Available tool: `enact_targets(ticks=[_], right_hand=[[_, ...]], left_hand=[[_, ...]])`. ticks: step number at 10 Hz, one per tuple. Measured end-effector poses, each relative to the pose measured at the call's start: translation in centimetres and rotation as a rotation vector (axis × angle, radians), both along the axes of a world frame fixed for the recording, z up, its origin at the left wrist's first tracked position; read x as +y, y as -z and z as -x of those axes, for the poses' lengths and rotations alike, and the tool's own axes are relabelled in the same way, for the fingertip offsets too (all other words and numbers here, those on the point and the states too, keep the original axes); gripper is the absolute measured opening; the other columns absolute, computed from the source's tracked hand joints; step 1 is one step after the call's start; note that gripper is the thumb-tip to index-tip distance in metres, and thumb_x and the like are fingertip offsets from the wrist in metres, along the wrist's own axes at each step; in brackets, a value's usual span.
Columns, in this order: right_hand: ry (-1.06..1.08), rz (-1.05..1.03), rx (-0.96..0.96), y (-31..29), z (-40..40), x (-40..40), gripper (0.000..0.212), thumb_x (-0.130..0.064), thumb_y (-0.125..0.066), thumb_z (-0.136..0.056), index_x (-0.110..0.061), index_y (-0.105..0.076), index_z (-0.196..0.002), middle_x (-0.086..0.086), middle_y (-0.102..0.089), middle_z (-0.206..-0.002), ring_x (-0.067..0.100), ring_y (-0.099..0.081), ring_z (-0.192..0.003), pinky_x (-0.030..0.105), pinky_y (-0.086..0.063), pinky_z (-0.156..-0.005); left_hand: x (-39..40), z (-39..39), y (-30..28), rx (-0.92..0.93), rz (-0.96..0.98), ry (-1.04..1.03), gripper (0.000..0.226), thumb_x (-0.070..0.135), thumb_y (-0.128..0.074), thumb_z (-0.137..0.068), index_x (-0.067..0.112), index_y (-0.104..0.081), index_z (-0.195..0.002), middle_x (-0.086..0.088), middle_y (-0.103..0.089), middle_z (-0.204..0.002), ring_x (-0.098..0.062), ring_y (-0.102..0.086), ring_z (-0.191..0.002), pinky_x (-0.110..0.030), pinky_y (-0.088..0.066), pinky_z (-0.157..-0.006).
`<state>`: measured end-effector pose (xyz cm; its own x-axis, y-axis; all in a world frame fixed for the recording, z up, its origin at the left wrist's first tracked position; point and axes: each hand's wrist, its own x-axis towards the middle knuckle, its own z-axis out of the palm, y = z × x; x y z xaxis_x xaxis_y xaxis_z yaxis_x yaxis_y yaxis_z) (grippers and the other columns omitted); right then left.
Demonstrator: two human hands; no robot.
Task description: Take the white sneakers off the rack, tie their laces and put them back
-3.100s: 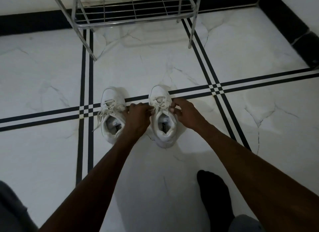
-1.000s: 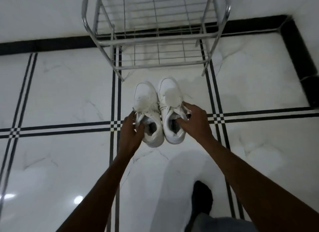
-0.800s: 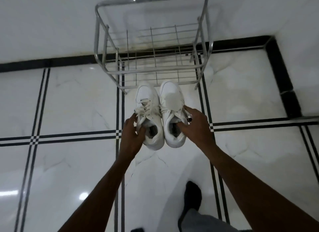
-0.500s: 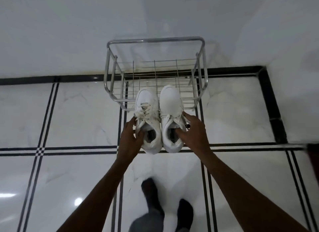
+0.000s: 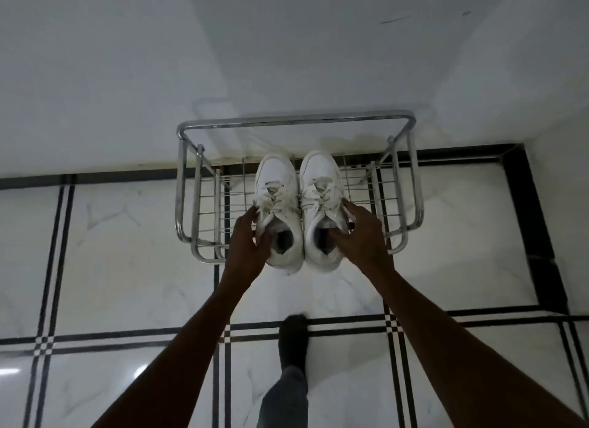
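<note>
Two white sneakers are side by side over the metal shoe rack (image 5: pixel 188 185), toes pointing at the wall. My left hand (image 5: pixel 247 246) grips the left sneaker (image 5: pixel 275 179) at its collar, thumb inside the opening. My right hand (image 5: pixel 360 236) grips the right sneaker (image 5: pixel 320 176) the same way. Both show laces tied over the tongue. Their heels stick out past the rack's front rail. I cannot tell whether the soles rest on the wire shelf or hang just above it.
The rack stands against a white wall (image 5: pixel 287 45) on a white marble floor with black stripe lines (image 5: pixel 223 332). A black skirting band (image 5: pixel 541 236) runs along the right side. My foot in a dark sock (image 5: pixel 291 338) is on the floor below the sneakers.
The sneakers went from the floor, where I handled the laces, up into both hands. They moved forward over the rack, and I stepped closer to it.
</note>
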<state>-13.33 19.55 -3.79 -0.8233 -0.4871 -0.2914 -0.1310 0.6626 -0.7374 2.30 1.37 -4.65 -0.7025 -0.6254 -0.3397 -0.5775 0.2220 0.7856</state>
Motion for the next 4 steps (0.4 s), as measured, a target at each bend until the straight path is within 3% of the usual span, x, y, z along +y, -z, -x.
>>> enact_targets(ticks=[2,4], right_hand=[[0.042,-0.017,0.002,1.4,2.2,-2.2,0.066,-0.021,-0.074,-0.076,-0.014,-0.055,-0.138,0.007,-0.067,-0.128,0.020,-0.063,-0.119,0.042,-0.055,-0.098],[-0.017,-0.108,-0.132,0.4,2.6,-2.7,0.078,-0.053,-0.067,-0.076,-0.026,-0.044,-0.145,0.003,-0.059,-0.140,0.019,-0.056,-0.129,0.046,-0.051,-0.104]], left_hand=[[-2.5,2.7,1.3,-0.013,0.016,0.036,0.063,0.010,-0.062,-0.096,0.009,-0.038,-0.154,-0.013,-0.049,-0.149,-0.019,-0.048,-0.136,-0.034,-0.044,-0.110],[-2.7,2.1,0.1,-0.094,-0.073,0.063,0.076,0.043,-0.066,-0.092,0.020,-0.033,-0.157,-0.008,-0.045,-0.152,-0.027,-0.062,-0.124,-0.048,-0.059,-0.095]])
